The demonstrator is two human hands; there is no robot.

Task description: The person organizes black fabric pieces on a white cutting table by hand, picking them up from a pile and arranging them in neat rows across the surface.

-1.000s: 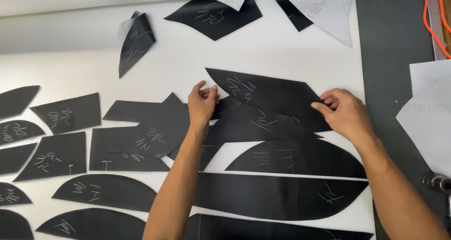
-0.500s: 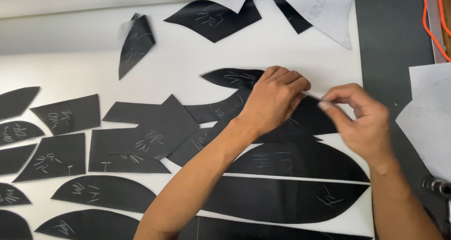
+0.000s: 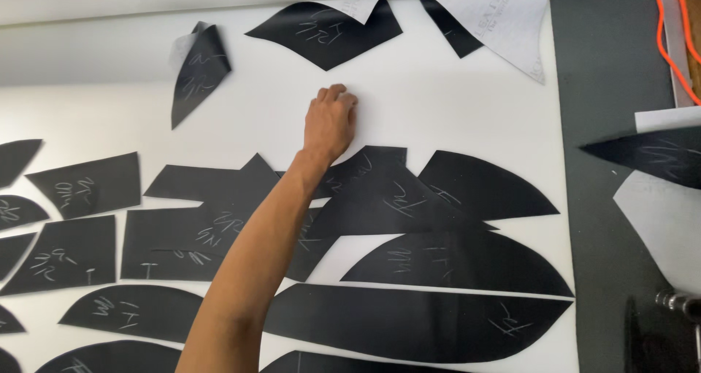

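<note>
One hand shows in my head view: the left hand point(image 3: 330, 122), reached forward over the white sheet point(image 3: 438, 110), fingers curled loosely and knuckles up, grasping nothing I can make out. Half a second ago it lay on the overlapped black cut pieces point(image 3: 394, 198) beside the right hand, which has since left view. Those chalk-marked pieces now lie uncovered just below the wrist. A leaf-shaped black piece point(image 3: 328, 26) lies near, above the fingertips.

Head camera looks steeply down, close over the white table point(image 3: 453, 117).
</note>
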